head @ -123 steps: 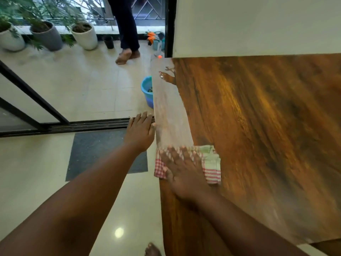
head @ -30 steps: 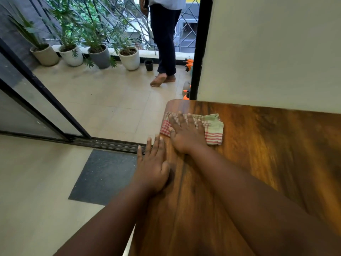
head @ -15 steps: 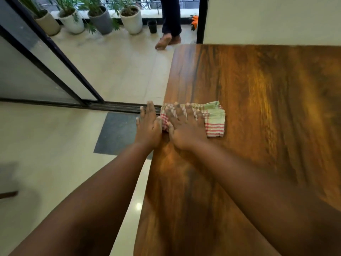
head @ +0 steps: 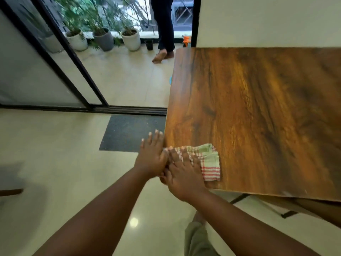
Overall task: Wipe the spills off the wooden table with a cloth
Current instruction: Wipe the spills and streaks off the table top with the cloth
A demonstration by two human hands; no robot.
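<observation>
flat and pressing, your right hand [head: 181,169] has no real grip on the cloth [head: 208,163]: the fingers lie straight across the folded checked fabric, pinning it to the worktop [head: 258,108] at its near left corner. your left hand [head: 152,157] is also open, fingers straight, held against the worktop's left edge just beside the cloth, as if to catch what gets pushed off. keep the palm's weight even so the fold doesn't bunch, and draw the cloth right to the rim with the left hand tight under the edge. no spill is plainly visible on the wood from here, so work in overlapping strokes. beyond the worktop a dark mat [head: 129,132] lies on the floor, and a person stands by potted plants [head: 103,36] outside the sliding door.
</observation>
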